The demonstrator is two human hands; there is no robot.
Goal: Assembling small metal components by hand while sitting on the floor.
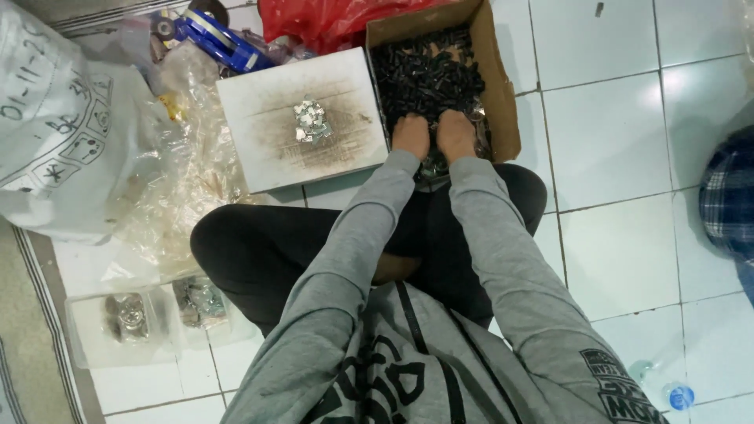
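One cardboard box (503, 94), one white board (259, 149), two clear tubs (86, 345), one blue bottle cap (680, 396).

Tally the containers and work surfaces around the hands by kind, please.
Cardboard box of small black parts, with left hand and right hand dug in: 1
White board carrying a small pile of shiny metal pieces: 1
Clear plastic tubs on the floor holding metal bits: 2
Large white sack: 1
Total: 5
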